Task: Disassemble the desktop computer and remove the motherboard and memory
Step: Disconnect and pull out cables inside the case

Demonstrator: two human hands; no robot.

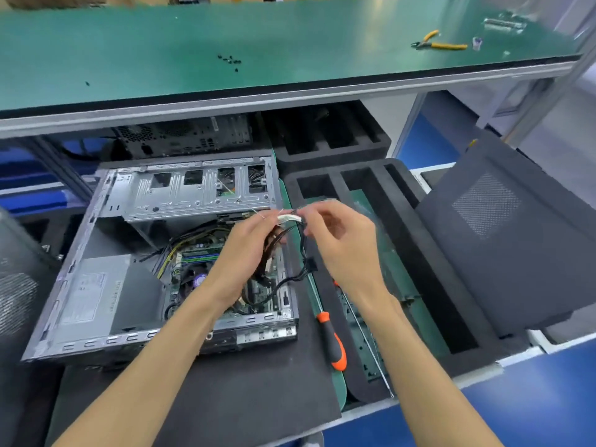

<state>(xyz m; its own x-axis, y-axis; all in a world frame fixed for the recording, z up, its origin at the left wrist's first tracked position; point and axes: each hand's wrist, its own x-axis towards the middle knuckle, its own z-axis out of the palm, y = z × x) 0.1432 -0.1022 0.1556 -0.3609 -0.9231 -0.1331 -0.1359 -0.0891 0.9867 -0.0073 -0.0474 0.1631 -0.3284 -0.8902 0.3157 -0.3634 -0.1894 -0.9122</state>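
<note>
Motherboard (206, 269) inside the open case (96, 246), cable bundle (290, 253) pinched in left hand (248, 250) and right hand (335, 240): tugging risks damaging still-seated connectors.

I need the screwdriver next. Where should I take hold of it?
Grip the screwdriver by its thick orange-and-black handle, coming from above with the right hand. It lies flat on the black foam mat, handle end nearest you, thin shaft pointing away.
</note>
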